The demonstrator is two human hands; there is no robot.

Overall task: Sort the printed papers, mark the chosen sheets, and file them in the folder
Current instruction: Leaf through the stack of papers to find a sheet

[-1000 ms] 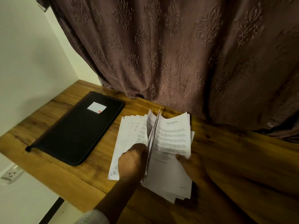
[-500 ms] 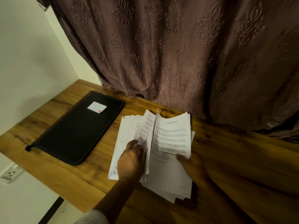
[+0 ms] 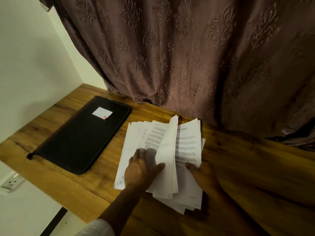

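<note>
Fingers (image 3: pixel 139 155) of left hand (image 3: pixel 139 171) spread flat on printed papers (image 3: pixel 187 142); right hand (image 3: pixel 204 174) pinches them.

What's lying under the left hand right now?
The left hand rests on a fan of printed sheets spread on the wooden desk; its thumb touches a lifted sheet. The print beneath the palm is covered, so unreadable.

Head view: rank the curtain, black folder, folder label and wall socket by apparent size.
1. curtain, fills most of the frame
2. black folder
3. folder label and wall socket: about alike, not ranked
</note>
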